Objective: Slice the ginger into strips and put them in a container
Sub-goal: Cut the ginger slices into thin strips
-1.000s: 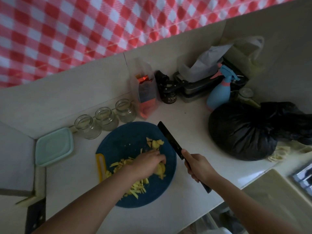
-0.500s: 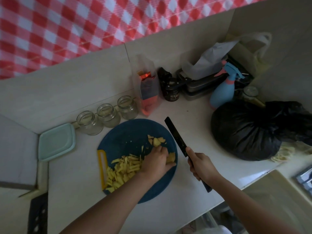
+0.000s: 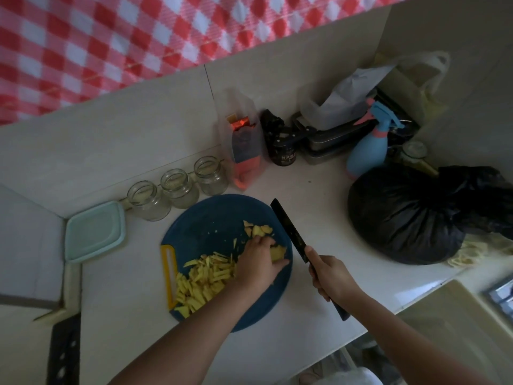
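A round blue cutting board [image 3: 211, 218] with a yellow handle lies on the counter. A heap of yellow ginger strips [image 3: 204, 280] covers its near left part. Uncut ginger slices [image 3: 258, 229] lie at its right side. My left hand [image 3: 258, 262] rests on the board with its fingers curled over a ginger slice [image 3: 279, 251]. My right hand [image 3: 331, 276] grips the handle of a black knife [image 3: 290, 232], whose blade is raised just right of the board, pointing away from me. A pale green lidded container [image 3: 94, 232] sits left of the board.
Three empty glass jars [image 3: 177, 187] stand behind the board against the wall. A clear bag, a dark jar, a blue spray bottle [image 3: 367, 151] and a full black bag [image 3: 410, 215] crowd the back right. The counter edge runs near my right arm.
My left hand slid from the strip heap rightward to the uncut slices. The knife stayed raised beside the board, shifting only slightly.
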A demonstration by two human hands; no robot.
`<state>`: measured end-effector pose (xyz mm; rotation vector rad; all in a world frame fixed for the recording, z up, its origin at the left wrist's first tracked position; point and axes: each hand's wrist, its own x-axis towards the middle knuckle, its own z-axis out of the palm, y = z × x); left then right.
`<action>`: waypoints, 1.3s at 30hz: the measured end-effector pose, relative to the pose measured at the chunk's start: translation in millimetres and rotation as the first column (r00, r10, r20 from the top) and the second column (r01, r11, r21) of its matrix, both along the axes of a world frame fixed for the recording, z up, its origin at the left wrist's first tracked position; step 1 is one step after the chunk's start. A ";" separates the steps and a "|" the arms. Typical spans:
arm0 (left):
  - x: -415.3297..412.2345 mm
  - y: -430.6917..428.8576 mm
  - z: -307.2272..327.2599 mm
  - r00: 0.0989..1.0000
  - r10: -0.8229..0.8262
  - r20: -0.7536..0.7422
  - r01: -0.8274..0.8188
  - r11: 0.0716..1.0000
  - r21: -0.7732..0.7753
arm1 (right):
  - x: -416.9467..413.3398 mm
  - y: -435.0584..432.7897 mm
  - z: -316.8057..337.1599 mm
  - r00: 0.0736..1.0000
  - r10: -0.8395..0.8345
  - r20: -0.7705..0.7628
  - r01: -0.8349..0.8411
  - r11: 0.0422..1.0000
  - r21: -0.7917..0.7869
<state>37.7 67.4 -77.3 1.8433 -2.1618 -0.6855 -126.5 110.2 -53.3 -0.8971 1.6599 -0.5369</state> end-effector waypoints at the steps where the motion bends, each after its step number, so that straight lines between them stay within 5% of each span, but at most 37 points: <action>1: -0.7 0.2 -1.5 1.000 0.013 0.003 -0.013 1.000 -0.008 | 1.0 1.1 -1.8 1.000 0.002 -0.002 -0.002 1.000 0.007; 13: 33.3 -13.1 12.7 0.941 0.120 -0.315 -0.091 0.990 0.105 | 1.4 1.1 -9.4 1.000 -0.001 -0.006 0.001 1.000 0.015; 20: 24.1 -6.4 5.3 0.973 -0.203 -0.113 0.210 0.976 0.053 | 3.8 -0.9 -8.6 1.000 0.013 -0.011 -0.013 1.000 0.019; 39: 21.3 -50.6 6.6 0.990 -0.141 0.008 0.141 0.985 -0.098 | 4.5 -12.4 -4.0 0.994 0.065 -0.084 -0.060 0.997 0.055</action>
